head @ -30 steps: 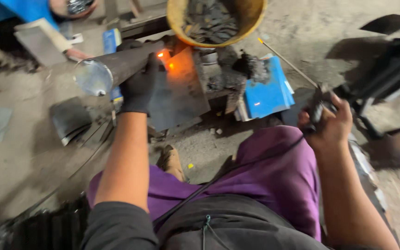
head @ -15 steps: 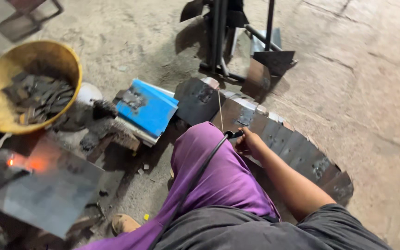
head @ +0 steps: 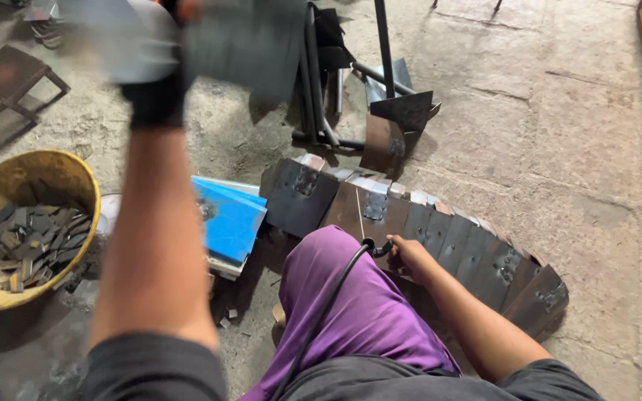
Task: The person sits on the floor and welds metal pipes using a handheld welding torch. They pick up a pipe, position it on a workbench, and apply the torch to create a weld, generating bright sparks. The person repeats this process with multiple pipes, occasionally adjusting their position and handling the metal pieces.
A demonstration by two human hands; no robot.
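the gloved left hand [head: 156, 95] is raised high, gripping a grey metal sheet [head: 209, 37] well above the yellow basin [head: 76, 182]. the right hand [head: 408, 256] is clenched around a black welding holder [head: 371, 246], right of the basin, touching the row of metal plates [head: 440, 238].

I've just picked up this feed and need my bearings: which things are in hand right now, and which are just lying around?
In hand:
- left hand, gloved, lifting a blurred metal sheet
- right hand gripping a black cable

Lying about:
- row of metal plates
- yellow basin of metal scraps
- blue box
- metal stand
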